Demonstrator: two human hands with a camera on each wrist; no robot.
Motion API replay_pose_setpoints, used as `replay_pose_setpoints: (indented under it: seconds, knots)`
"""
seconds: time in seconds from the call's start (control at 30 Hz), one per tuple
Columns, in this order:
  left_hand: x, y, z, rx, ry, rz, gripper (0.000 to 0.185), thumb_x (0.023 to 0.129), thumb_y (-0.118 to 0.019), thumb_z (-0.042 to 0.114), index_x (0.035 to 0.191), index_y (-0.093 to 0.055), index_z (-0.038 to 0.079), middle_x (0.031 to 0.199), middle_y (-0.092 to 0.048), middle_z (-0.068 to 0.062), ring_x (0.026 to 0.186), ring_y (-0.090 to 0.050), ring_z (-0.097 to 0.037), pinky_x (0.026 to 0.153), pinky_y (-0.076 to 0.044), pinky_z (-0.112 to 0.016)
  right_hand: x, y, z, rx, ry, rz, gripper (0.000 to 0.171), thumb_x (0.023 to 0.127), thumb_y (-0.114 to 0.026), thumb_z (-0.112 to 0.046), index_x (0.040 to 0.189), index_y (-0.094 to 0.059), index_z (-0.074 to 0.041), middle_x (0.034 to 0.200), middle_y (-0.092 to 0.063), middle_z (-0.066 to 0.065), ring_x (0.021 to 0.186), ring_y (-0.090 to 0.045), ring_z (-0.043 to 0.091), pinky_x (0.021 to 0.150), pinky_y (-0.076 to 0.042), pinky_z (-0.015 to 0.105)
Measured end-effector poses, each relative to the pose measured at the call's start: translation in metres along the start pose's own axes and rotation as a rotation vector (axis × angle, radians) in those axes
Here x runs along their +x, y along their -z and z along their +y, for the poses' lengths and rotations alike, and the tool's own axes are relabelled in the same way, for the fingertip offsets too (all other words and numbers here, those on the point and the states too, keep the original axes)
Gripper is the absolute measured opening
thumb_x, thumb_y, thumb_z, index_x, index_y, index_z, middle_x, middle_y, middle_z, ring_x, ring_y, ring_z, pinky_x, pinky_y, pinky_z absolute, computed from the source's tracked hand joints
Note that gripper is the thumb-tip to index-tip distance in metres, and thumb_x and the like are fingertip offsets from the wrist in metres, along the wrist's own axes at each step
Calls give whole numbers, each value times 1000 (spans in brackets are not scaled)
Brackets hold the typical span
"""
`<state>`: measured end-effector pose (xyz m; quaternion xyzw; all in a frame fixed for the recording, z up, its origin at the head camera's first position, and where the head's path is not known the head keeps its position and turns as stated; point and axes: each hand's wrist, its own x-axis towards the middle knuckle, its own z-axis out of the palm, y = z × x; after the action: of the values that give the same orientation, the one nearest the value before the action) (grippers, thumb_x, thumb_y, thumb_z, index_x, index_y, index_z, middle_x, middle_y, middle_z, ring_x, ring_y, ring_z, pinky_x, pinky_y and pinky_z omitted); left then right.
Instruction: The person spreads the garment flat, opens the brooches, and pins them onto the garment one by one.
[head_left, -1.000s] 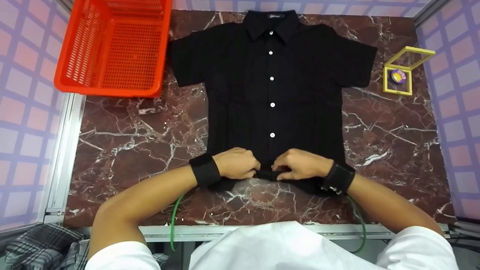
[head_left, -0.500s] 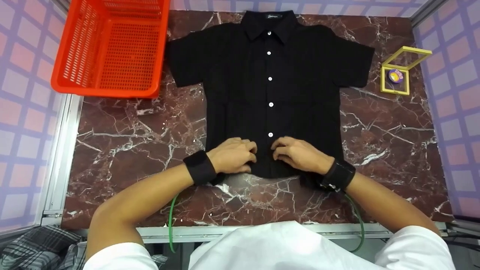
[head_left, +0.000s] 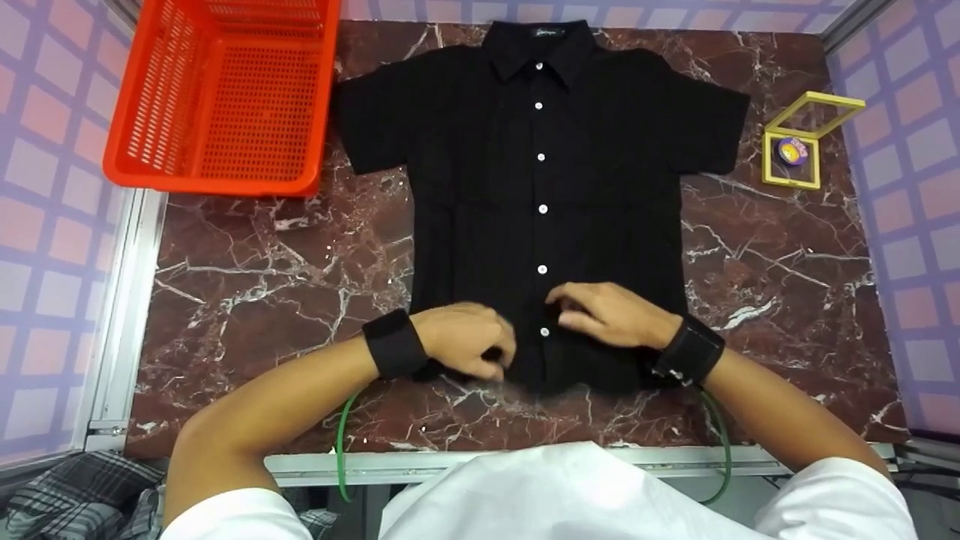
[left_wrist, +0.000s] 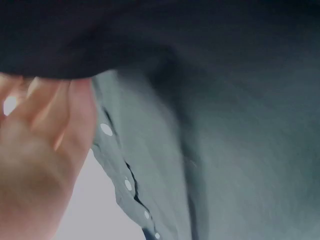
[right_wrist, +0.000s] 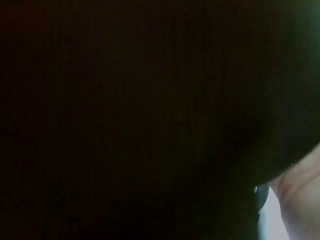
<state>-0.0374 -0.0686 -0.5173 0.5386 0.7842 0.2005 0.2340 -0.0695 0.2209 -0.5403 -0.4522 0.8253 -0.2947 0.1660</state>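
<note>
— Fingers of both hands are on the hem, aren't they?

— Yes. Those of my left hand (head_left: 465, 346) curl round the bottom edge of the black shirt (head_left: 540, 187) and pinch it, just left of the button row. My right hand (head_left: 611, 315) rests on the cloth just right of that row, fingers bent toward the lowest button (head_left: 544, 331); whether they pinch or only press, I cannot tell.

— How does the shirt handle?

— I judge it light and limp: it will sag and crease wherever it is unsupported. So I would take it at the hem or side seams with both hands apart, never at one point.

— And its look?

— Short-sleeved, collared, white buttons down the front, laid flat and face up, collar away from me. It lies on the marble table (head_left: 285, 285), hem near my edge.

— What's around it?

— Beside the shirt's left sleeve, an orange basket (head_left: 217, 97). Past its right sleeve, apart from it, a small open yellow box (head_left: 799, 150).
</note>
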Motion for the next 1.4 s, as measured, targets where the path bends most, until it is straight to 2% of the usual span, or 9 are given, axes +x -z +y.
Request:
replay_pose_setpoints:
  seconds: [0.1,0.2,0.4,0.5,0.77,1.07,1.2,1.3,1.4]
  knots:
    - [2,1,-5,-168,-23,-68,34,93,-70,42,121,-73,22,108,-75,5,92,-69,-5,83,-54,-27,1,2,7,-31,-27,26,24,103,-57,-29,119,-66,-13,92,-66,-7,79,-62,7,74,-53,35]
    - [4,1,-18,-243,9,-21,41,96,-67,35,134,-66,19,110,-75,1,95,-69,-5,89,-52,-26,3,3,14,-96,-24,52,24,102,-60,-31,113,-69,-12,90,-65,-5,77,-60,9,72,-52,34]
    - [-9,9,-55,-13,177,250,36,95,-67,24,130,-67,15,127,-65,-6,121,-57,-23,106,-42,-41,6,7,36,-228,-99,224,36,93,-72,-26,120,-66,-4,119,-60,16,110,-55,33,98,-42,51]
    - [-21,11,-74,106,300,318,43,95,-67,25,136,-63,11,147,-50,-16,138,-42,-33,114,-32,-49,2,15,52,-264,-202,287,51,92,-72,-29,133,-59,-3,139,-48,27,130,-42,46,107,-30,64]
    - [-43,9,-101,113,510,248,79,93,-61,56,160,-30,27,165,4,-27,150,5,-48,120,-4,-60,-17,35,85,-254,-437,161,76,97,-62,-45,159,-30,-14,162,-4,32,148,-1,52,112,-2,73]
    - [-44,24,-91,76,632,162,119,75,-77,61,163,-11,18,163,7,-32,150,7,-48,121,-5,-56,-28,37,94,-248,-458,115,80,97,-60,-47,161,-23,-15,162,1,33,148,4,53,113,-1,72]
    - [-41,31,-87,34,686,115,124,74,-81,57,163,-4,18,163,11,-30,150,12,-47,122,-2,-55,-30,47,106,-300,-415,285,68,99,-59,-39,156,-35,-9,157,-20,36,145,-16,55,114,-11,69]
    - [-40,33,-85,18,713,114,131,73,-83,56,163,4,18,163,11,-30,150,12,-46,122,-1,-54,-35,67,127,-379,-415,519,54,100,-58,-31,144,-49,-1,143,-43,35,135,-36,53,113,-23,64]
    - [-39,33,-85,8,731,124,136,70,-85,55,162,9,19,163,10,-29,150,12,-45,122,-1,-53,-48,96,154,-443,-511,705,42,100,-55,-22,132,-56,6,130,-53,32,125,-45,50,109,-31,60]
